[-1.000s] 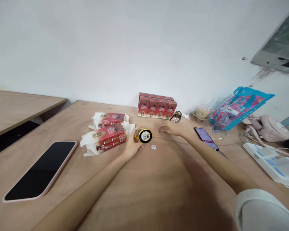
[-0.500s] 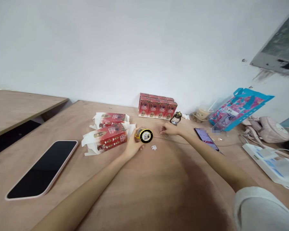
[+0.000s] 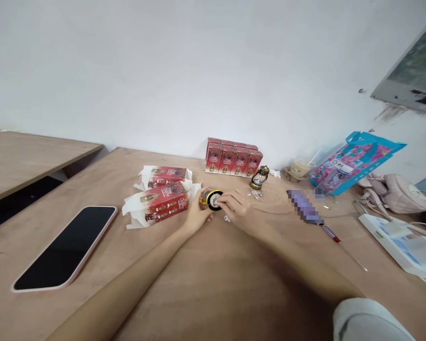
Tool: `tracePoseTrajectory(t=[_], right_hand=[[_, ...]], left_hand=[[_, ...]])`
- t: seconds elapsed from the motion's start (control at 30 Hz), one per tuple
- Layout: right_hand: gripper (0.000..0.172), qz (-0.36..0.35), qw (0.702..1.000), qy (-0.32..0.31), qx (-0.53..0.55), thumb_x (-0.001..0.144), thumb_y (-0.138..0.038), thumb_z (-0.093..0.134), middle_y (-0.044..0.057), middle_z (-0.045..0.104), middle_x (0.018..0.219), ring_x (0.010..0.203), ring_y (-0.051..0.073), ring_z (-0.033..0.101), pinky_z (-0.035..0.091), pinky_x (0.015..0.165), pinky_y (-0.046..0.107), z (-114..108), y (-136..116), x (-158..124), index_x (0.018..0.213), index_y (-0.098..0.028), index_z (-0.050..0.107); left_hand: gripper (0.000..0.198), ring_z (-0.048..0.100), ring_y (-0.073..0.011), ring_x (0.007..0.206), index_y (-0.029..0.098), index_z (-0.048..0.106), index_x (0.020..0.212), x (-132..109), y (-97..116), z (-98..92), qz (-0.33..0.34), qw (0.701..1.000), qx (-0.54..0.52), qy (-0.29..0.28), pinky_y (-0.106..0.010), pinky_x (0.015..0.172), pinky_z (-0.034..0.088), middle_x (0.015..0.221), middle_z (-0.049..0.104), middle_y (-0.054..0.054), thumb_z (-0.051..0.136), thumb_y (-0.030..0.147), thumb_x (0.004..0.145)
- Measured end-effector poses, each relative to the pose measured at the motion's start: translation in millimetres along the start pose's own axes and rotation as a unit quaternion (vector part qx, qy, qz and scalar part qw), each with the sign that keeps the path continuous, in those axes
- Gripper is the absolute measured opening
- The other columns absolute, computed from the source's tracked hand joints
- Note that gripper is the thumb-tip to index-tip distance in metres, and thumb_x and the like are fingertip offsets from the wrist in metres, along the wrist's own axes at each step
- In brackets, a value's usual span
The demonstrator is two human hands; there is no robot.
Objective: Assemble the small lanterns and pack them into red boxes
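My left hand [image 3: 196, 212] is wrapped round a small black-and-gold lantern [image 3: 208, 207], laid over so its round base faces me. The fingertips of my right hand [image 3: 236, 208] are pinched together at the middle of that base; whatever they hold is hidden or too small to make out. Just below my right fingers lies a small white piece [image 3: 227, 218], partly covered. A second lantern [image 3: 260, 177] stands upright beyond my right hand, with several small white pieces [image 3: 256, 194] on the table in front of it.
Two opened red boxes [image 3: 166, 201] lie left of my hands. Red boxes [image 3: 232, 158] stand in rows by the wall. A large phone [image 3: 67, 248] is at left. Rightward are a screwdriver [image 3: 335, 238], another phone [image 3: 304, 207], a cup [image 3: 300, 169], a gift bag [image 3: 355, 161] and a power strip [image 3: 397, 241].
My right hand has come left and toward me, from the small pieces near the standing lantern to the base of the held lantern. My left hand keeps its hold, nearly unmoved.
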State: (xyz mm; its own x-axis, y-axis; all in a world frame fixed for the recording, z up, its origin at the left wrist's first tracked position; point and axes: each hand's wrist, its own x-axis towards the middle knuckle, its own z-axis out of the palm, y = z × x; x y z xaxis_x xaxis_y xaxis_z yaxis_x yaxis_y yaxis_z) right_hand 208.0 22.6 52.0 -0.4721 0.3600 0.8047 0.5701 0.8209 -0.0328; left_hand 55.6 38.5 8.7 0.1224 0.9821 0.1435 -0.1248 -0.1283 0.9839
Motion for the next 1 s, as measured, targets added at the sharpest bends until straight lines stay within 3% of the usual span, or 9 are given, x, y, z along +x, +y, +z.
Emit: tracePoseTrajectory(t=[0.2, 0.5, 0.77, 0.9, 1.0], right_hand=[[0.017, -0.053, 0.995, -0.004, -0.079, 0.09, -0.013, 0.048, 0.008, 0.067, 0.081, 0.075, 0.017, 0.057, 0.047, 0.069, 0.031, 3.6, 4.5, -4.6, 0.084, -0.017, 0.063], [0.022, -0.092, 0.983, -0.08, -0.14, 0.093, -0.011, 0.042, 0.01, 0.066, 0.088, 0.079, 0.018, 0.056, 0.044, 0.072, 0.032, 0.3, 6.3, -4.1, 0.093, -0.015, 0.063], [0.021, -0.083, 0.979, -0.073, -0.174, 0.09, -0.009, 0.043, 0.01, 0.066, 0.085, 0.077, 0.019, 0.054, 0.042, 0.07, 0.031, 2.4, -3.4, 2.6, 0.091, -0.014, 0.063], [0.022, -0.101, 0.97, -0.034, -0.217, 0.088, -0.016, 0.048, 0.015, 0.066, 0.101, 0.086, 0.022, 0.055, 0.041, 0.075, 0.035, 6.9, -12.3, -4.5, 0.103, -0.009, 0.063], [0.03, -0.084, 0.965, -0.049, -0.244, 0.088, -0.02, 0.049, 0.017, 0.061, 0.115, 0.099, 0.025, 0.053, 0.041, 0.084, 0.038, 8.7, -17.7, -10.5, 0.113, -0.01, 0.061]], left_hand=[[0.071, 0.053, -0.0057, 0.041, 0.019, 0.042, 0.126, 0.9, -0.9, 0.4, -0.001, 1.0, -0.003, 0.006, -0.017, 0.036, 0.043, 0.088, 0.064, -0.002, 0.069, 0.02, 0.059], [0.07, 0.053, -0.0085, 0.041, 0.019, 0.045, 0.124, 3.4, -5.4, -1.2, 0.0, 1.0, -0.008, 0.01, -0.018, 0.037, 0.044, 0.066, 0.061, 0.004, 0.069, 0.02, 0.058], [0.07, 0.053, -0.0078, 0.041, 0.017, 0.044, 0.124, 3.4, -5.4, -1.0, 0.005, 1.0, -0.015, 0.02, -0.018, 0.037, 0.044, 0.071, 0.061, 0.003, 0.065, 0.016, 0.057], [0.065, 0.053, -0.0071, 0.043, 0.017, 0.045, 0.121, 3.9, -3.3, -1.1, 0.017, 0.999, -0.024, 0.031, -0.019, 0.038, 0.045, 0.08, 0.064, 0.001, 0.063, 0.017, 0.059], [0.064, 0.054, -0.0067, 0.044, 0.018, 0.044, 0.121, 4.6, -2.8, -1.8, 0.022, 0.998, -0.03, 0.047, -0.019, 0.039, 0.046, 0.088, 0.064, -0.002, 0.063, 0.017, 0.059]])
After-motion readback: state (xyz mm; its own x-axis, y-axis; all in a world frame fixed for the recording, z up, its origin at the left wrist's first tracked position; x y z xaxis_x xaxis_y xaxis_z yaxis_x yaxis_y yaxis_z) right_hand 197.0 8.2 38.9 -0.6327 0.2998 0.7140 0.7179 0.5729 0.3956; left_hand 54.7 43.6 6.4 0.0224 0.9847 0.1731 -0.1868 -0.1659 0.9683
